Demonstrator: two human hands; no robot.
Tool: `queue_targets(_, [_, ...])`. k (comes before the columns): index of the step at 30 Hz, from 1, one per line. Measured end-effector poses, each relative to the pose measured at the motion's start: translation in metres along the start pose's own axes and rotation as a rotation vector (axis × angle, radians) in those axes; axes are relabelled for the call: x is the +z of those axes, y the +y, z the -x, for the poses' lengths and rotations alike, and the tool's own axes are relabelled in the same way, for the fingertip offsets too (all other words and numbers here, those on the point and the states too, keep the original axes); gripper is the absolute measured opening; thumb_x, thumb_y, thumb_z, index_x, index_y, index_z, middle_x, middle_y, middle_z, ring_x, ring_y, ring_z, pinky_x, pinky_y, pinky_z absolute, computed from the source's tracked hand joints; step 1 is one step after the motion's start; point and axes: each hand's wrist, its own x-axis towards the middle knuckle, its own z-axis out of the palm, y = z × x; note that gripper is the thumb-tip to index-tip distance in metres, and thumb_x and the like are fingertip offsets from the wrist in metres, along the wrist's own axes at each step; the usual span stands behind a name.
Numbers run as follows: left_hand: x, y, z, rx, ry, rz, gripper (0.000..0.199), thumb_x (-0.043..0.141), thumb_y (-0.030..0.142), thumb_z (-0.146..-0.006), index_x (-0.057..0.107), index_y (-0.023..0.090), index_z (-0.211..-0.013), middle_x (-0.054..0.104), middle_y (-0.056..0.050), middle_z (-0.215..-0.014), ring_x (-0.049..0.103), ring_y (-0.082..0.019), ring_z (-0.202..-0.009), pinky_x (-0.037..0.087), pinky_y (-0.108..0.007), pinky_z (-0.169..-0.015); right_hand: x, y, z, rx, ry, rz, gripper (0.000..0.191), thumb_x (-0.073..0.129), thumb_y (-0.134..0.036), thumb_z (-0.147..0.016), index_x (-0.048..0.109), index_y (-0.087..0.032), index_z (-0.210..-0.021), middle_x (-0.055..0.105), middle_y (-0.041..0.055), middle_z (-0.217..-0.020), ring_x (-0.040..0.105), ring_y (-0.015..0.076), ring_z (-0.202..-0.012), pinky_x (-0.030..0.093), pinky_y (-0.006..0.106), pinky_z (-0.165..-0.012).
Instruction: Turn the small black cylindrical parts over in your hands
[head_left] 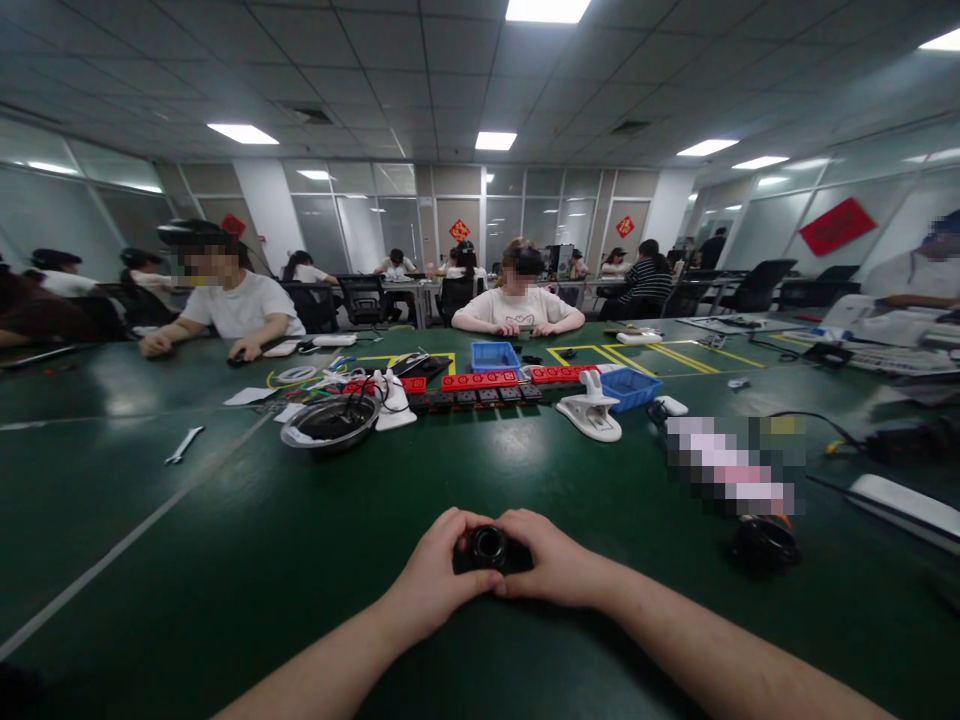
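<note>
Both hands are wrapped round a small black object with a round, ringed opening (pixel 490 543) that faces up toward me. My left hand (pixel 435 570) closes on its left side and my right hand (pixel 551 560) on its right. The thumbs meet at the near edge, and the fingers curl over the far side. Much of the object is hidden by my hands, so its exact kind cannot be made out. It is held low over, or resting on, the green tabletop (pixel 420 480); which of these I cannot tell.
Ahead lie a metal bowl (pixel 330 425) of black parts, red strips (pixel 480 381), a white clip-like stand (pixel 590 410) and blue bins (pixel 495 356). A wrench (pixel 184 446) is at left. A black coil (pixel 765 545) and a white bar (pixel 904 505) lie right. Co-workers sit across the table.
</note>
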Motion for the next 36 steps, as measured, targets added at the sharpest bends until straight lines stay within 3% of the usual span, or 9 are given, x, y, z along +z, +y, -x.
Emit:
queue_targets(7, [-0.006, 0.003, 0.0, 0.039, -0.097, 0.041, 0.036, 0.064, 0.026, -0.062, 0.053, 0.022, -0.097, 0.048, 0.001, -0.087, 0.047, -0.016, -0.079, 0.036, -0.024, -0.066, -0.008, 0.006, -0.001, -0.018, -0.099, -0.031, 0.036, 0.066, -0.034, -0.06, 0.055, -0.016, -0.089, 0.053, 0.0014, -0.083, 0.046, 0.0164, -0.078, 0.036, 0.027, -0.069])
queue_targets(17, [-0.006, 0.0, -0.002, 0.021, -0.104, 0.023, 0.037, 0.065, 0.024, -0.061, 0.053, 0.023, -0.096, 0.047, 0.001, -0.087, 0.046, -0.015, -0.077, 0.036, -0.023, -0.065, -0.009, 0.01, -0.003, -0.093, -0.119, -0.075, 0.033, 0.065, -0.03, -0.063, 0.055, -0.017, -0.093, 0.054, 0.0011, -0.086, 0.046, 0.017, -0.082, 0.035, 0.028, -0.074])
queue_targets(22, [-0.006, 0.0, -0.001, 0.005, -0.092, -0.021, 0.038, 0.065, 0.024, -0.061, 0.053, 0.024, -0.097, 0.048, 0.001, -0.087, 0.045, -0.015, -0.076, 0.036, -0.023, -0.064, -0.009, 0.008, -0.003, -0.066, -0.117, -0.085, 0.032, 0.065, -0.029, -0.063, 0.056, -0.017, -0.091, 0.054, 0.0006, -0.083, 0.046, 0.0163, -0.081, 0.035, 0.027, -0.072])
queue_targets(26, [-0.004, 0.002, -0.001, -0.011, -0.073, -0.018, 0.037, 0.066, 0.026, -0.059, 0.055, 0.023, -0.094, 0.048, 0.001, -0.085, 0.045, -0.015, -0.075, 0.036, -0.023, -0.063, -0.01, 0.006, -0.003, 0.046, -0.116, -0.089, 0.032, 0.067, -0.032, -0.058, 0.056, -0.016, -0.083, 0.051, -0.0004, -0.079, 0.046, 0.0146, -0.074, 0.036, 0.023, -0.063])
queue_targets(31, [0.006, 0.007, 0.001, -0.076, 0.049, -0.088, 0.036, 0.069, 0.029, -0.055, 0.056, 0.02, -0.087, 0.048, 0.001, -0.079, 0.045, -0.016, -0.07, 0.036, -0.024, -0.06, 0.0, 0.001, -0.005, 0.197, -0.037, 0.048, 0.042, 0.069, -0.044, -0.049, 0.051, -0.015, -0.073, 0.05, 0.0004, -0.072, 0.045, 0.0142, -0.066, 0.032, 0.022, -0.052])
queue_targets(36, [0.012, 0.009, 0.002, -0.124, 0.178, -0.124, 0.032, 0.066, 0.029, -0.057, 0.053, 0.019, -0.085, 0.05, -0.001, -0.08, 0.047, -0.017, -0.072, 0.037, -0.027, -0.063, 0.015, -0.008, -0.006, 0.269, 0.095, 0.315, 0.034, 0.06, -0.046, -0.058, 0.05, -0.016, -0.07, 0.052, 0.0037, -0.069, 0.047, 0.0177, -0.067, 0.033, 0.027, -0.057])
